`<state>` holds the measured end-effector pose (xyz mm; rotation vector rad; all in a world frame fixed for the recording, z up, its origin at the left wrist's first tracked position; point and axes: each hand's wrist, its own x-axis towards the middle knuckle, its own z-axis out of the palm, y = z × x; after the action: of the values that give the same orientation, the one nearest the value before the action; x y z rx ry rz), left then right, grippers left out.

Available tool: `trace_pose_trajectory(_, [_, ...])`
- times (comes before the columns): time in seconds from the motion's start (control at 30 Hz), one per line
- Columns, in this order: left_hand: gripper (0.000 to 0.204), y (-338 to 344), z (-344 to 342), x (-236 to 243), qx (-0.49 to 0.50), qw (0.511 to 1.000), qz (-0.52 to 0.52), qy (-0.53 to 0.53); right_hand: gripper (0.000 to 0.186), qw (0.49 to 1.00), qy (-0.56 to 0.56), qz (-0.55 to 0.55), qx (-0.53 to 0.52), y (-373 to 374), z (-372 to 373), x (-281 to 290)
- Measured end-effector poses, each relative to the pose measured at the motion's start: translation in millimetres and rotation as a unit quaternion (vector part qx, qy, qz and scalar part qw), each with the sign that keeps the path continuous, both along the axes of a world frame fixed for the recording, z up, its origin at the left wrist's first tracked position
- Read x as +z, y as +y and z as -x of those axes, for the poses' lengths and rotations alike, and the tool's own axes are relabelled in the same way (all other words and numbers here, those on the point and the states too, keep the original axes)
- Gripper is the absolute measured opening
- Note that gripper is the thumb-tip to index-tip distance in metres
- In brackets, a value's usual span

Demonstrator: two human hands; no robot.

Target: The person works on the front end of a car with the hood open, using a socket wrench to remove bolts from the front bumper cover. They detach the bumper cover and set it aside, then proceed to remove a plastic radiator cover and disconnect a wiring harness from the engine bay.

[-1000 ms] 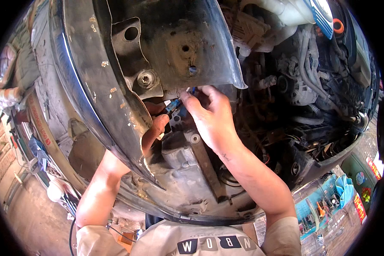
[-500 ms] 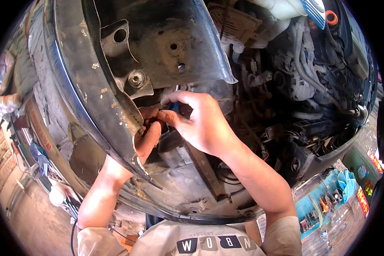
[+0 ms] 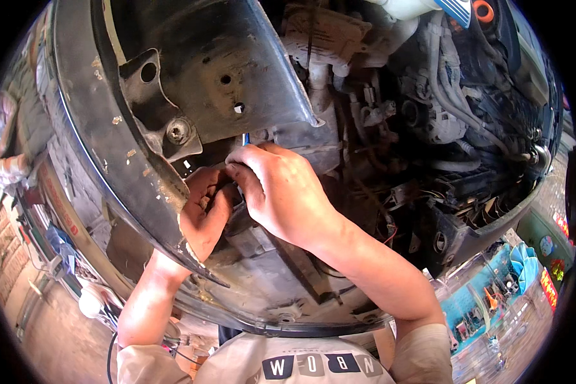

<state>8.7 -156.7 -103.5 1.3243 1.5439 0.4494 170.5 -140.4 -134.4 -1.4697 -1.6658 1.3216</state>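
My left hand (image 3: 206, 208) reaches in past the lower edge of a worn black metal panel (image 3: 118, 144), its fingers curled. My right hand (image 3: 281, 185) meets it from the right, with thumb and fingertips pinched together near the left fingertips. Whatever lies between the fingers is hidden by the hands. A narrow blue strip (image 3: 246, 138) shows just above the right knuckles; its kind is unclear. Up and to the left of the hands, a large bolt (image 3: 178, 131) sits in a bracket on the panel.
To the right lies an engine bay with grey hoses (image 3: 451, 96), loose wires (image 3: 432, 195) and a white plastic reservoir (image 3: 409, 8). The panel's bare edge curves down beside my left forearm. At lower right is a turquoise tray (image 3: 477, 304) of tools and small parts.
The view has shifted, so the car parts appear further left. My right hand has turned, its fingers more closed over the spot. The left hand stays beside it, fingers still curled.
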Motion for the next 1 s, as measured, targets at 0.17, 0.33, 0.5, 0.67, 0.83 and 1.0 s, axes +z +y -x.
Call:
trace_pose_trajectory(0.17, [0.011,-4.0,-5.7,-1.1,-0.013,0.996,-0.030,0.077,0.009,0.999,-0.012,0.036,-0.009,-1.2,1.2,2.2])
trace_pose_trajectory(0.33, [0.011,-4.5,-6.9,-0.4,-0.020,0.992,-0.055,0.109,0.015,0.992,0.012,-0.053,-0.114,-4.4,6.7,-12.1])
trace_pose_trajectory(0.5, [0.015,-12.7,7.6,13.0,0.014,0.995,0.018,0.093,0.021,0.989,0.021,0.094,-0.109,12.9,-17.3,-11.0])
trace_pose_trajectory(0.67, [0.019,3.6,13.3,15.8,-0.063,0.996,0.038,0.056,0.024,0.963,0.052,0.142,-0.223,19.7,-31.8,-7.7])
trace_pose_trajectory(0.83, [0.019,22.3,15.7,9.7,-0.226,0.972,-0.009,0.056,0.022,0.928,0.125,0.133,-0.324,23.8,-56.1,-23.2])
trace_pose_trajectory(1.0, [0.031,35.1,-5.6,-22.3,-0.204,0.975,0.006,0.092,0.025,0.936,0.018,0.053,-0.346,36.2,-74.4,-15.6])
